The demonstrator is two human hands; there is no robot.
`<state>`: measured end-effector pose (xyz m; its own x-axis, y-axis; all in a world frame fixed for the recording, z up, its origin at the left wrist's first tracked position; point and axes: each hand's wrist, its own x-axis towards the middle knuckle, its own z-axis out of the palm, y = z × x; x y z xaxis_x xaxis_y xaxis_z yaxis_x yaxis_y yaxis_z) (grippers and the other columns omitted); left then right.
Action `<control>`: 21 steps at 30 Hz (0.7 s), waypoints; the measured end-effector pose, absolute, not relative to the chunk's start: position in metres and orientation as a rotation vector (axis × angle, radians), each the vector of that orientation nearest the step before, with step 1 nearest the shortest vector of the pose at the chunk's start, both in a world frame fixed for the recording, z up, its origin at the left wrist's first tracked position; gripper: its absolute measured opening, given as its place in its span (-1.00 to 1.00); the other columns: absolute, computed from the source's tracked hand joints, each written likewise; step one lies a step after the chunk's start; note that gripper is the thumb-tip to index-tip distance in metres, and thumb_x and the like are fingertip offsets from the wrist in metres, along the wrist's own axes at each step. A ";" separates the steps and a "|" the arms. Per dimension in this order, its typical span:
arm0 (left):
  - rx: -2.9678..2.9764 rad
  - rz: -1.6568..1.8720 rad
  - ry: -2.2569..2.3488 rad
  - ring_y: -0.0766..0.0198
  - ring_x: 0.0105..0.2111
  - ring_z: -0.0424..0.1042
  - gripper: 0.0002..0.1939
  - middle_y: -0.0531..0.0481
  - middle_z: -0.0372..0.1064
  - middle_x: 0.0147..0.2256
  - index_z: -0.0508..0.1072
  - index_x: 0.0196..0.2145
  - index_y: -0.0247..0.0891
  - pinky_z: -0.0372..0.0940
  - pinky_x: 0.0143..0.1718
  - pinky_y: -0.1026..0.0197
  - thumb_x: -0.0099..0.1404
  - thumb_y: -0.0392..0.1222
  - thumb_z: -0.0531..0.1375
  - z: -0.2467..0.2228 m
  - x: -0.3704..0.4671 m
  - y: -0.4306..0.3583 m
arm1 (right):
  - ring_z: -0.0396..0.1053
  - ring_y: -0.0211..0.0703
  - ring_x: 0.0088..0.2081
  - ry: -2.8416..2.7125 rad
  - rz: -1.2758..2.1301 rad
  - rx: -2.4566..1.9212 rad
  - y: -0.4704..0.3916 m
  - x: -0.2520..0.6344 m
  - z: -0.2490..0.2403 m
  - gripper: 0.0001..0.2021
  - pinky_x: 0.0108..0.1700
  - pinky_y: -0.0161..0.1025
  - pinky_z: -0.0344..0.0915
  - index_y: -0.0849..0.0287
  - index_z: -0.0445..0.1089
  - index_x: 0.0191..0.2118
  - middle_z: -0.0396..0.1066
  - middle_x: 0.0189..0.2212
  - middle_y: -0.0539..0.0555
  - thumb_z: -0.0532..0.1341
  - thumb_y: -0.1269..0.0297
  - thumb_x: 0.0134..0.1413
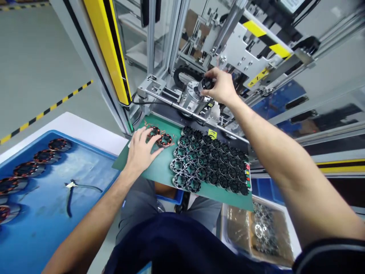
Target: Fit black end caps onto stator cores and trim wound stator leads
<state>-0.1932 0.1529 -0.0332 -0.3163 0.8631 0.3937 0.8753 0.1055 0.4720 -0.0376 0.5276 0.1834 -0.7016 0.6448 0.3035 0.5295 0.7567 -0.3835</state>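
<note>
Two bare hands work apart at a machine bench, each occupied at a different station. The right hand (224, 85), thumb and fingers clamped on a black-and-silver stator core (207, 83), holds it at the round metal fixture (192, 91) inside the machine frame; whether core and fixture touch cannot be told. The left hand (139, 148) lies over the green mat (159, 167), thumb and fingers parted beside two copper-wound stators (164, 145) with loose wire ends; whether it grips either is unclear. To their right on the same mat, unwound stator cores (203, 160) stand in close rows. A blue tray (92, 167) at far left contains a line of further wound stators (58, 144) and, well apart from them, dark-handled pliers (70, 199), their jaws pale-tipped. At lower right, a plastic-lined carton (236, 224) contains metal rings (264, 228). A yellow column (108, 49) borders the machine opening.
</note>
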 end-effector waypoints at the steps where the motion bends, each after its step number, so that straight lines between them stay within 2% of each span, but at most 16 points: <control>1: -1.839 -0.970 -2.297 -0.39 0.55 0.34 -0.53 -0.40 0.47 0.46 0.65 0.36 -0.17 0.30 0.61 -0.46 0.61 0.02 0.42 -0.036 -0.196 0.157 | 0.55 0.39 0.32 -2.539 0.346 -0.893 0.530 -0.040 0.179 -0.20 0.55 0.38 0.45 0.12 0.63 0.21 0.70 0.28 0.28 0.77 -0.10 -0.12; 4: -1.829 -0.919 -2.272 -0.34 0.40 0.49 -0.56 -0.38 0.60 0.31 0.68 0.34 -0.19 0.46 0.48 -0.38 0.65 0.05 0.39 -0.045 -0.197 0.162 | 0.57 0.49 0.33 -2.592 0.273 -0.890 0.537 -0.044 0.173 -0.19 0.54 0.44 0.48 0.13 0.63 0.22 0.69 0.28 0.29 0.78 -0.03 -0.14; 10: -1.796 -0.911 -2.251 -0.31 0.21 0.57 -0.63 -0.35 0.67 0.11 0.73 0.23 -0.19 0.60 0.20 -0.29 0.64 0.05 0.40 -0.052 -0.193 0.161 | 0.67 0.37 0.19 -2.725 0.236 -0.890 0.549 -0.051 0.184 -0.20 0.42 0.31 0.62 0.17 0.69 0.16 0.75 0.17 0.24 0.84 -0.02 -0.21; 12: -1.785 -0.914 -2.222 -0.27 0.17 0.58 -0.66 -0.33 0.66 0.11 0.73 0.22 -0.17 0.61 0.14 -0.23 0.62 0.01 0.43 -0.052 -0.193 0.160 | 0.70 0.35 0.15 -2.756 0.238 -0.901 0.552 -0.054 0.189 -0.22 0.37 0.30 0.65 0.15 0.71 0.10 0.77 0.11 0.20 0.86 0.01 -0.28; 17: -1.680 -0.965 -2.131 -0.29 0.30 0.47 -0.59 -0.39 0.54 0.28 0.71 0.28 -0.19 0.57 0.33 -0.29 0.59 -0.02 0.47 -0.050 -0.183 0.145 | 0.72 0.22 0.05 -2.831 0.291 -0.951 0.565 -0.061 0.199 -0.30 0.32 0.24 0.66 0.10 0.75 -0.03 0.78 0.01 0.12 0.88 0.00 -0.33; 21: -1.546 -1.053 -2.075 -0.30 0.32 0.41 -0.61 -0.38 0.48 0.30 0.70 0.24 -0.17 0.56 0.33 -0.29 0.56 -0.04 0.51 -0.051 -0.169 0.128 | 0.71 0.21 0.11 -2.881 0.344 -1.002 0.571 -0.059 0.201 -0.25 0.38 0.24 0.65 0.07 0.74 0.11 0.78 0.08 0.15 0.87 0.03 -0.26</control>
<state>-0.1692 0.1282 -0.0513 -0.3462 0.6690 0.6577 0.9258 0.1302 0.3549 -0.0590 0.5709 0.2010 -0.7846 0.6200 -0.0052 0.6038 0.7621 -0.2339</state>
